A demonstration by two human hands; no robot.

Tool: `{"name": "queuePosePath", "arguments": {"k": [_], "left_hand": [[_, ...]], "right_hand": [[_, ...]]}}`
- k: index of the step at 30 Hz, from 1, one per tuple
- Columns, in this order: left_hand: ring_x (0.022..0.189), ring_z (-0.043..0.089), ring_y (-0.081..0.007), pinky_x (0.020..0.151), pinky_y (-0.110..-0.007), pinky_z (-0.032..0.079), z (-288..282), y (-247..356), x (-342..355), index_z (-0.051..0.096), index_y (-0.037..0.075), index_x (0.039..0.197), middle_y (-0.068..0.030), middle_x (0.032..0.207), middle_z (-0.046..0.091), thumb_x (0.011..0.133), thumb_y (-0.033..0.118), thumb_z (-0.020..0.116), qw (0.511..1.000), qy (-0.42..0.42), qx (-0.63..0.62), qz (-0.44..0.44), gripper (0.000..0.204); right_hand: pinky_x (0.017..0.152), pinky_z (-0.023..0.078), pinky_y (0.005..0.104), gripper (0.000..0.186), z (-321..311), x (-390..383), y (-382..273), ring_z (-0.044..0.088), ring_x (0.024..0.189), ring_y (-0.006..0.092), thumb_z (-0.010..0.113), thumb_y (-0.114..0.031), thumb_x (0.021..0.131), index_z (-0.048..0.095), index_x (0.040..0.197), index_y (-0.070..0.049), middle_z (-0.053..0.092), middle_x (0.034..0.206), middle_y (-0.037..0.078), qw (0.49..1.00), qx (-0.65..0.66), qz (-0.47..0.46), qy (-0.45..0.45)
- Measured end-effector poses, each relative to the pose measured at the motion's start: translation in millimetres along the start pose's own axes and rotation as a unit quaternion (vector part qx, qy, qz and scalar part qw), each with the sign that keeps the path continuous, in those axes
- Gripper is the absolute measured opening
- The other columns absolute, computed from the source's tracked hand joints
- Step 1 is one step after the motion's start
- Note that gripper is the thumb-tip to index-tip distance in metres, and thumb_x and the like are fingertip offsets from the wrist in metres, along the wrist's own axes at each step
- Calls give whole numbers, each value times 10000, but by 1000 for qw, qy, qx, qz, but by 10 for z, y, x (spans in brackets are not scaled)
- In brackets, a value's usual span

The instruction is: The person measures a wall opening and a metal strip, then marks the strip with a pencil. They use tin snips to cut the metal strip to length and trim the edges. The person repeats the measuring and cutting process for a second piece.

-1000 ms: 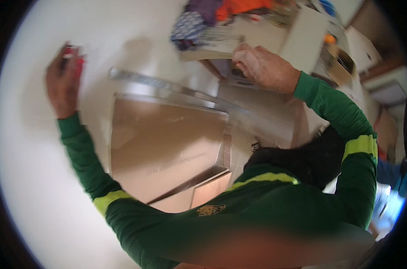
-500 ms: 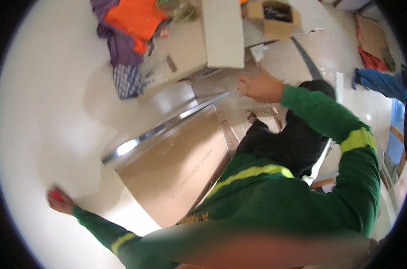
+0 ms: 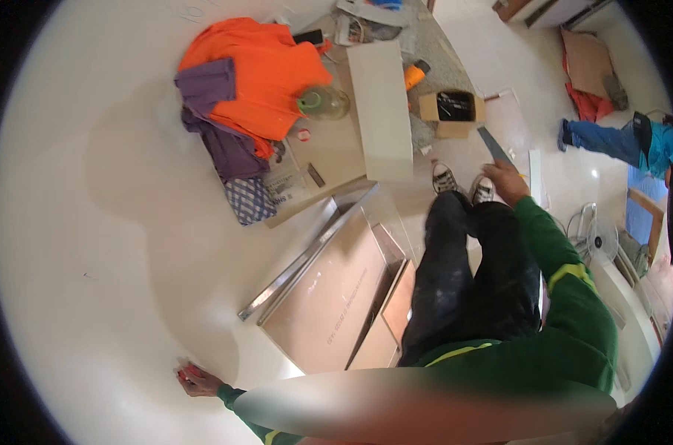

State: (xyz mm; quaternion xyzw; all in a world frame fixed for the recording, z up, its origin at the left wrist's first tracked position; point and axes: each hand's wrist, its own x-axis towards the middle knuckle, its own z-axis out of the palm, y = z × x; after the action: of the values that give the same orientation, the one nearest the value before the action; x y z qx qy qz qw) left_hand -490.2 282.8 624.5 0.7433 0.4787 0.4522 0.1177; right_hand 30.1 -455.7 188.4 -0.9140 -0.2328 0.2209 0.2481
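At the lower left, my left hand (image 3: pixel 201 382) is closed around a small red object (image 3: pixel 191 371) against the white wall; its kind is unclear. My right hand (image 3: pixel 508 184) reaches forward, right of my shoes (image 3: pixel 444 178), its fingers curled. A long grey tapered strip (image 3: pixel 493 143) runs up to the fingers of this hand; I cannot tell whether they grip it or only pass over it. Between my arms stand large brown panels (image 3: pixel 321 289) leaning by the wall, with a shiny metal bar (image 3: pixel 299 259) along their far edge.
Ahead, a worktop carries an orange garment (image 3: pixel 258 70), purple cloth (image 3: pixel 232 152), a bottle (image 3: pixel 325 102) and a long white board (image 3: pixel 381 111). Right of it is an open cardboard box (image 3: pixel 452 111). A fan (image 3: pixel 597 241) stands at right; another person's legs (image 3: pixel 607 141) show beyond.
My right hand has moved right and down in the picture, to the end of the grey strip. My left hand, still around the red object, appears further right and lower. The view has shifted too.
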Motion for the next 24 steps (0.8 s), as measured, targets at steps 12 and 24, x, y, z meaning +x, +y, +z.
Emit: {"name": "queuePosePath", "arguments": {"k": [12, 24], "left_hand": [[1112, 650, -289, 892, -407, 551, -325, 53, 19, 724, 114, 1164, -139, 1256, 678, 904, 153, 826, 876, -77, 403, 254, 282], [942, 673, -160, 812, -300, 571, 1286, 2095, -2509, 612, 162, 1165, -16, 1055, 661, 1051, 345, 723, 795, -247, -390, -394, 242]], "right_hand": [[925, 485, 561, 200, -2624, -854, 1101, 612, 1063, 469, 576, -198, 1066, 666, 1116, -26, 650, 1091, 242, 985, -152, 68, 48], [847, 568, 469, 243, -2848, 415, -3049, 711, 974, 424, 675, -94, 905, 713, 1128, -5, 729, 1082, 234, 924, 238, -254, -157]]}}
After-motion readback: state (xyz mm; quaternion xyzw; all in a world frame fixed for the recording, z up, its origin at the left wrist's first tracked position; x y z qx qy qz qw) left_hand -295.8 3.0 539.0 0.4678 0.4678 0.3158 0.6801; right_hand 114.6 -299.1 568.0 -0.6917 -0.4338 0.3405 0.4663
